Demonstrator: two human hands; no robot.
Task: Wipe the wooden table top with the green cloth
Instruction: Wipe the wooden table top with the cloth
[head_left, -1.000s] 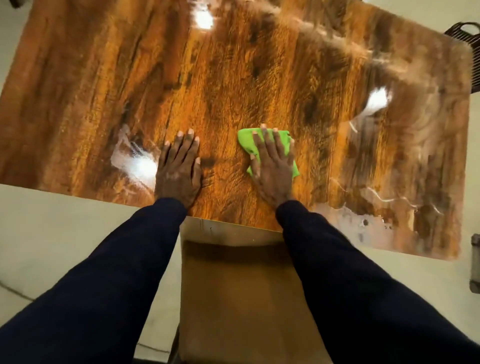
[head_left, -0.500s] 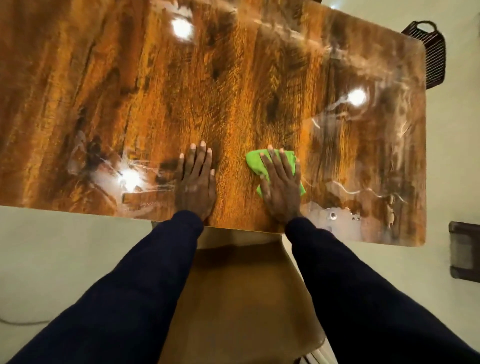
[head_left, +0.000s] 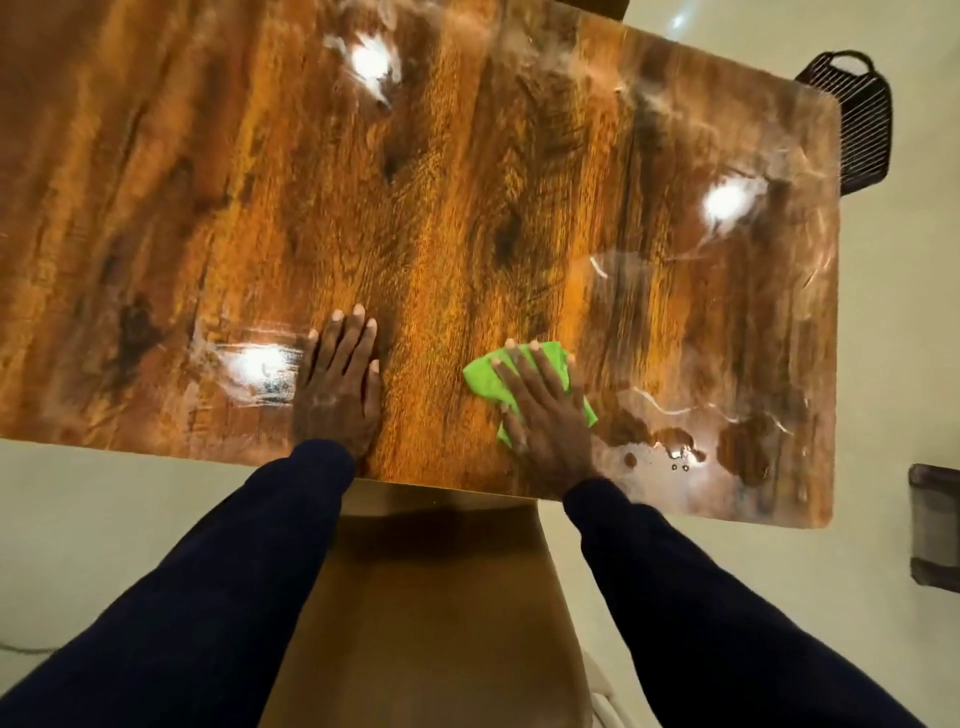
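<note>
Green cloth (head_left: 483, 382), one only, stays near the front edge of the table (head_left: 467, 182) as before, pressed flat under the spread right hand (head_left: 545, 415). The left hand (head_left: 337, 384) stays flat on the glossy wood. One wet patch (head_left: 675, 452) lies just right of the cloth. One dark basket (head_left: 852, 114) stands on the pale floor (head_left: 893, 312).

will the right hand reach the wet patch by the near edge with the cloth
Probably yes: the right hand presses flat on the green cloth, and the wet patch lies just beside it, nothing between.

Long dark navy sleeves (head_left: 208, 597), bare hands.
</note>
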